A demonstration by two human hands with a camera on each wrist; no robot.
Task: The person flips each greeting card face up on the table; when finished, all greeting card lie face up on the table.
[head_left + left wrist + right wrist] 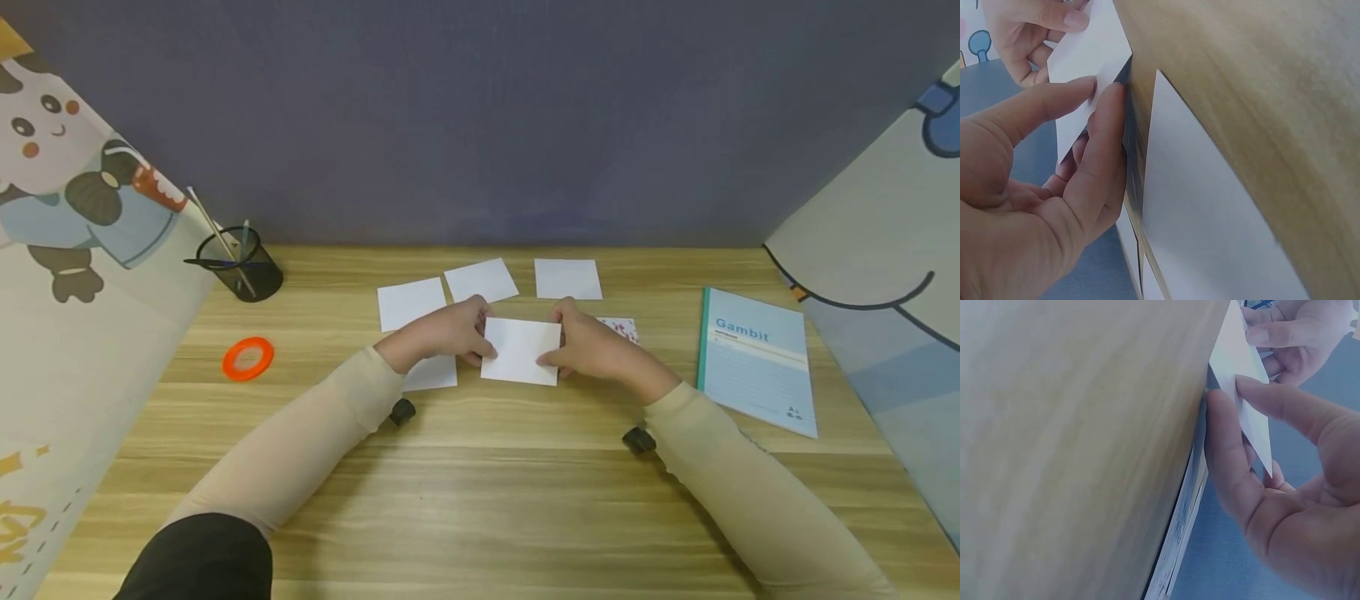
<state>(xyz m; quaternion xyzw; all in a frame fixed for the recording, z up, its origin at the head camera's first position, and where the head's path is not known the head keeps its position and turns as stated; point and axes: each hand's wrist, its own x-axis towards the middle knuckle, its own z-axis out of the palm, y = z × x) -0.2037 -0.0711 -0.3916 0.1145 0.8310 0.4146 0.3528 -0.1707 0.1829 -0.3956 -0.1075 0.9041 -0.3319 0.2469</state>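
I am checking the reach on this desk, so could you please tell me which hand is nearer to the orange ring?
Left. The left hand grips the white paper nearer the orange ring; the right hand grips its far edge.

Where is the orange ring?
In the head view the orange ring lies flat on the wooden desk at the left, just in front of the black pen cup and left of the person's left hand.

Bare desk nearside — papers beyond
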